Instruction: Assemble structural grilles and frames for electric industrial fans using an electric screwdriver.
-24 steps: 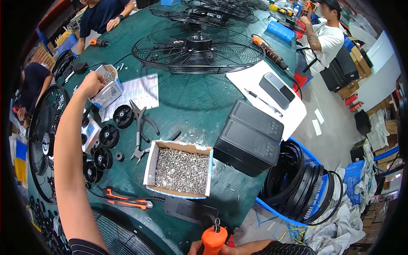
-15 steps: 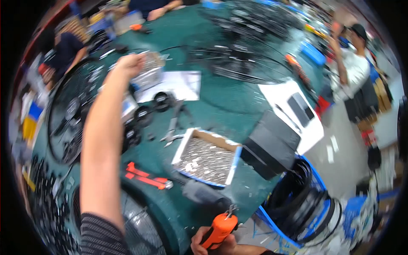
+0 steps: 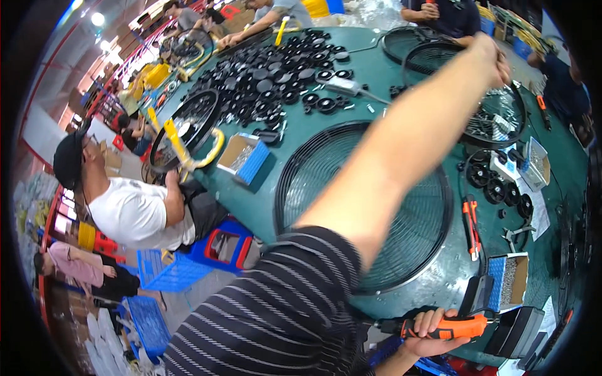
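Note:
My left arm stretches far out across the table. At its end my left hand [image 3: 492,61] is closed, fingers curled, above a black wire fan guard [image 3: 523,119] with small metal parts in it; what it holds, if anything, is hidden. Under the forearm lies a larger round fan guard [image 3: 419,235], partly covered by the arm. Near the table's front edge my right hand [image 3: 431,328] wraps around an orange and black electric screwdriver [image 3: 463,327], which lies level with its tip to the right. Beyond it stands a box of small metal pieces [image 3: 518,282].
Red-handled pliers [image 3: 471,229] lie right of the large guard. Many black round knobs [image 3: 263,81] spread over the far table. A blue-and-white box [image 3: 251,164] stands left. A person in white [image 3: 135,210] sits at the left edge; others work at the far side.
The view has swung left, so the table's things now appear further right. My left arm still reaches out with its hand closed. The screwdriver stays in my right hand, now lying level.

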Tool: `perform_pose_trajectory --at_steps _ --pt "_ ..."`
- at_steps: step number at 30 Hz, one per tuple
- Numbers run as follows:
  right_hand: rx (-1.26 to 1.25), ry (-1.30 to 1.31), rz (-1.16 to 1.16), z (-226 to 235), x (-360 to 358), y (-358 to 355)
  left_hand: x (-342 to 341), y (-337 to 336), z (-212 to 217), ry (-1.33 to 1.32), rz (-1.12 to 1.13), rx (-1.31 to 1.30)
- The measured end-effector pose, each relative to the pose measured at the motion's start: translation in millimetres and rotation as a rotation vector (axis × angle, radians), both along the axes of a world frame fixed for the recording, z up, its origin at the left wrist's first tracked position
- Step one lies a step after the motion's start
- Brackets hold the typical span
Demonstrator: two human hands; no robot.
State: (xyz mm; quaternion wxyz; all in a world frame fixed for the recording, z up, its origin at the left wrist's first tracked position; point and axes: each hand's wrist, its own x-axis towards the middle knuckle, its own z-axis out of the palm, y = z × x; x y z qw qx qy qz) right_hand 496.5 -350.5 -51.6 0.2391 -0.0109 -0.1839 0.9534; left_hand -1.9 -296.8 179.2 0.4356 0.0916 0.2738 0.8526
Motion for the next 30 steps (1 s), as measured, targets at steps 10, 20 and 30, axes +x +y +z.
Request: perform_pose_trajectory --at_steps 10,20,30 --pt "0.137 0.011 0.069 -1.8 4.1 -5.2 159.2 -460.8 -59.2 0.469 0.516 -0.667" --pt "0.178 -0.026 0.175 18.1 -11.0 -16.5 210.9 -528.0 -216.0 1.856 0.677 -1.842" --pt "0.197 -0.202 0.003 25.6 -18.3 -25.9 200.8 -538.8 -241.4 1.779 0.721 -1.863"
